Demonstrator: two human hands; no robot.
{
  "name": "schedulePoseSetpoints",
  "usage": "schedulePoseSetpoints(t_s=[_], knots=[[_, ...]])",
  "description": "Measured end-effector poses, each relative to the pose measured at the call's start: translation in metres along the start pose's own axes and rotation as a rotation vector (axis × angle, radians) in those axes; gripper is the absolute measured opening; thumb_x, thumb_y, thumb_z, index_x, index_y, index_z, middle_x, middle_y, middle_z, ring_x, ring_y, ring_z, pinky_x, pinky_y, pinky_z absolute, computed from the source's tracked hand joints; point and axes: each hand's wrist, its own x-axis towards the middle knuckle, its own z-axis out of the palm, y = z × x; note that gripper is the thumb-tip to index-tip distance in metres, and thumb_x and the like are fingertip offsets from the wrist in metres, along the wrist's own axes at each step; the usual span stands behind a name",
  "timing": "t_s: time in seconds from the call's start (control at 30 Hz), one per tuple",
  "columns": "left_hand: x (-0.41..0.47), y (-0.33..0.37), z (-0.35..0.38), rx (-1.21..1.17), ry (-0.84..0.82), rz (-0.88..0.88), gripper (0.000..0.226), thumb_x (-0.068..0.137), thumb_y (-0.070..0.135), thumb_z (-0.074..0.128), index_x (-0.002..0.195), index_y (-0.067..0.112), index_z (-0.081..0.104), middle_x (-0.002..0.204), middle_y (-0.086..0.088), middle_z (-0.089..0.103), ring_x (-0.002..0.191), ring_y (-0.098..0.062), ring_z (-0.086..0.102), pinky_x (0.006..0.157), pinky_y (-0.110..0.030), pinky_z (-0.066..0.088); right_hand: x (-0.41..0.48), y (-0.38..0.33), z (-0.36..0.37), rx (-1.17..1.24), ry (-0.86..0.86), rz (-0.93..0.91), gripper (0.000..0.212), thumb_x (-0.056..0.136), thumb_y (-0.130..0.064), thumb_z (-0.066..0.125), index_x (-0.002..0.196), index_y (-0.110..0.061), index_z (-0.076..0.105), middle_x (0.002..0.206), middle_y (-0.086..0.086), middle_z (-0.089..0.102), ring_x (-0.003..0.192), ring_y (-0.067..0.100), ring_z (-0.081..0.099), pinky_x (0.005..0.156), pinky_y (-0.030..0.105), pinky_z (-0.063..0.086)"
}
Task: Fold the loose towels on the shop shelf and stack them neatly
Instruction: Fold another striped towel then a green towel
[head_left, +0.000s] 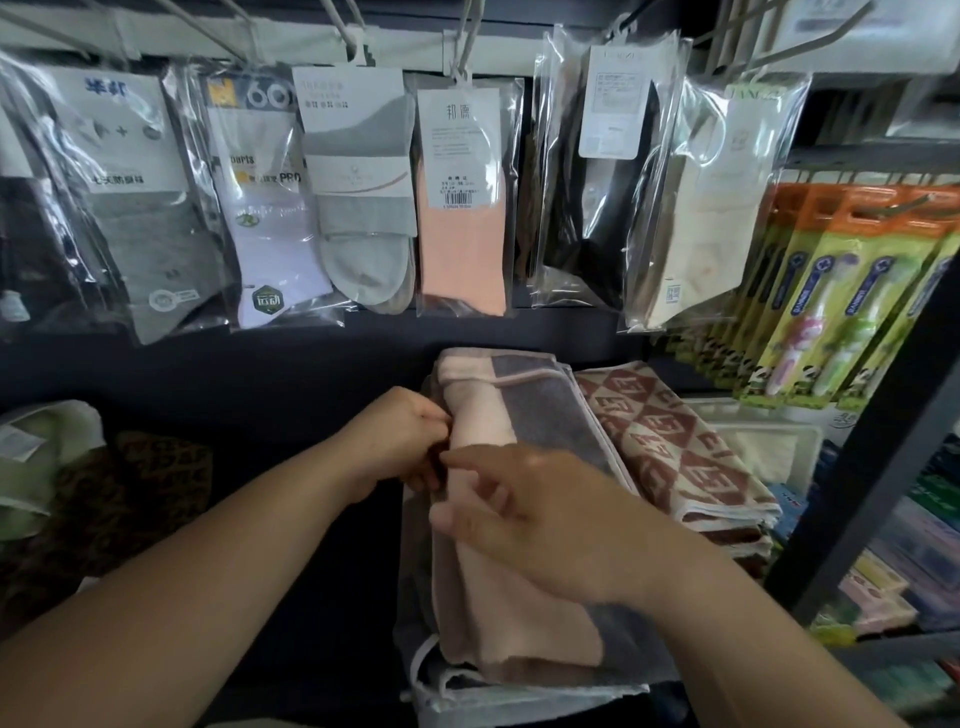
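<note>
Left hand (400, 441) pinching pink towel (519, 618) edge, left of patterned stack (675, 447); right hand (550, 525) lying over fold, fingers relaxed. Advising squaring edges.

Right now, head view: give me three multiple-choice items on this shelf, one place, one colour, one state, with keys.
1. The brown-and-cream checked stack lies where, against the middle towel? A left of it; B right of it; C on top of it.
2. The middle towel is: A pink and grey; B green; C blue.
3. The left hand: A hangs idle; B pinches the middle towel's left edge; C presses flat on its top.
Key: 1 B, the stack lies along its right side. 2 A, a pink panel shows beside grey. 3 B, its fingers curl at that edge.
</note>
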Motion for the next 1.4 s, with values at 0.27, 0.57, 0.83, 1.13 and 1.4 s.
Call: schedulePoseSetpoints(t_s=[0.27,0.57,0.83,1.13,1.4], knots=[[-0.002,-0.006,0.003,-0.087,0.003,-0.064,0.044,0.089,0.055,0.069,0.094,0.012,0.071,0.069,-0.006,0.069,0.057,-0.021,0.066,0.052,-0.031,0.050,-0.015,0.017,0.012,0.007,0.033,-0.174,0.058,0.100,-0.065,0.040,0.106,-0.012,0.064,0.088,-0.001,0.062,0.086,0.011,0.056,0.080,0.034,0.045],[0.009,-0.016,0.021,-0.277,0.232,-0.044,0.020,0.084,0.012,0.078,0.102,0.015,0.069,0.097,-0.017,0.074,0.074,-0.023,0.067,0.055,-0.031,0.049,-0.035,0.026,0.024,0.014,-0.135,-0.046,0.088,0.076,-0.089,0.037,0.155,-0.057,0.014,0.163,-0.034,-0.001,0.149,-0.007,-0.013,0.123,0.034,-0.005],[-0.005,-0.055,0.020,-0.072,0.231,0.182,0.053,0.094,0.024,0.071,0.141,0.042,0.053,0.109,-0.001,0.072,0.097,-0.015,0.069,0.087,-0.029,0.056,-0.033,0.016,0.046,-0.116,-0.173,-0.023,0.093,0.070,-0.093,0.000,0.155,-0.056,0.004,0.164,-0.030,-0.015,0.149,-0.001,-0.026,0.123,0.045,-0.016],[-0.053,-0.136,-0.034,0.012,0.104,0.109,0.035,0.099,0.041,0.062,0.132,0.047,0.058,0.099,-0.003,0.069,0.079,-0.012,0.067,0.067,-0.034,0.059,-0.009,-0.048,0.040,-0.262,-0.033,0.065,0.096,0.074,-0.088,-0.013,0.149,-0.048,0.031,0.156,-0.020,0.029,0.147,0.010,0.022,0.119,0.037,0.021],[-0.113,-0.230,-0.153,0.625,0.536,0.087,0.055,0.083,0.059,0.062,0.124,0.024,0.067,0.118,-0.004,0.064,0.107,-0.027,0.060,0.091,-0.042,0.052,0.061,-0.143,0.121,-0.155,-0.086,-0.044,0.095,0.077,-0.089,-0.006,0.151,-0.046,0.033,0.162,-0.016,0.029,0.150,0.010,0.021,0.122,0.042,0.023]])
